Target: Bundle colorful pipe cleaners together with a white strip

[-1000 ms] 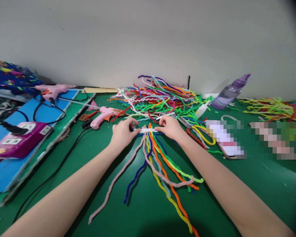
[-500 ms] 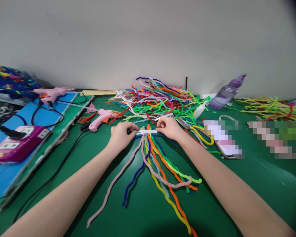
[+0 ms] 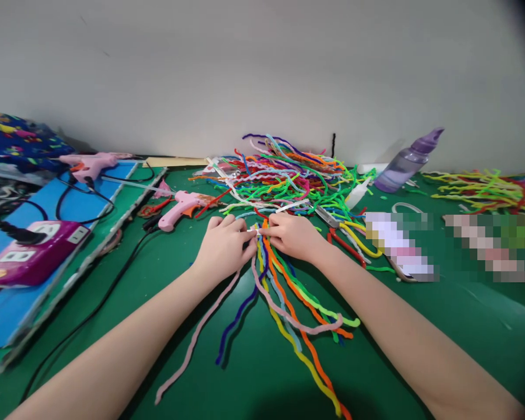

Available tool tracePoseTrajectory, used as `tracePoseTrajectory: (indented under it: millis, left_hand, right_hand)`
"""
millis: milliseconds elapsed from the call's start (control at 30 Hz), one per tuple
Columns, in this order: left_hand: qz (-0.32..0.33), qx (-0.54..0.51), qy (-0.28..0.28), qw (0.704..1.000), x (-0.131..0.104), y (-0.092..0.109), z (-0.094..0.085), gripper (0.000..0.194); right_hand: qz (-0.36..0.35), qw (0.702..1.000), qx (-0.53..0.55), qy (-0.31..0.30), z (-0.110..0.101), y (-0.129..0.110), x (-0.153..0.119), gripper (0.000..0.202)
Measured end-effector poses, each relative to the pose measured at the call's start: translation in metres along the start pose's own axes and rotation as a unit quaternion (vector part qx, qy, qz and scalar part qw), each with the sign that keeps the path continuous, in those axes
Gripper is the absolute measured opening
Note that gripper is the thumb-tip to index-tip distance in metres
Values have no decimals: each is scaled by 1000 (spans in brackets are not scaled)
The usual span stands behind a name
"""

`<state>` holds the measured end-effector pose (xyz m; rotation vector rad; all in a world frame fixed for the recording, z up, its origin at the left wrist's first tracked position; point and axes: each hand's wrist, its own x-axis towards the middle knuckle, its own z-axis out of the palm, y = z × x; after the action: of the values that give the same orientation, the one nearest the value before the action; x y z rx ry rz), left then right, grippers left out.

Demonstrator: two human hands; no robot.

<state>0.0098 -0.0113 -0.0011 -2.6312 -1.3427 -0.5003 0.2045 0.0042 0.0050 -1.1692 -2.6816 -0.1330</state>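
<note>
A row of coloured pipe cleaners point(image 3: 284, 297) fans out toward me over the green table. Their upper ends meet at a white strip point(image 3: 258, 232), of which only a short bit shows between my fingers. My left hand point(image 3: 225, 245) is closed at the strip's left side, its fingertips pressed there over the pink strand. From the right, my right hand point(image 3: 291, 236) has curled fingers on the same strip, beside the orange strands. Fingertips of both hands nearly meet, and most of the strip is hidden under them.
Behind the hands lies a heap of pipe cleaners point(image 3: 289, 175), with scissors point(image 3: 328, 217) and a white glue bottle point(image 3: 357, 193). Pink glue guns point(image 3: 181, 209) point(image 3: 90, 166) and a purple power strip point(image 3: 39, 256) are left. A water bottle point(image 3: 405, 166) and phone point(image 3: 396, 245) stand right.
Both hands have moved inward along the white strip, from its two ends to its middle, and now cover most of it. The fanned pipe cleaners lie nearly as before.
</note>
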Motion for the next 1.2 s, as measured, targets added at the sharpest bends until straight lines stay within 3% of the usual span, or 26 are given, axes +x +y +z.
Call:
tracePoseTrajectory:
  millis: [200,800,1200]
  left_hand:
    - [-36,10,-4,999,0,0,-1,33]
    - [-18,45,17,999,-3,0,-2,37]
    - [-26,57,46,997,-4,-9,1,37]
  right_hand:
    - [10,1000,5,-26,-1,6,-1,30]
    - [30,999,27,-35,-4,18,-7,24]
    - [2,996,22,84,6,33,-16,27]
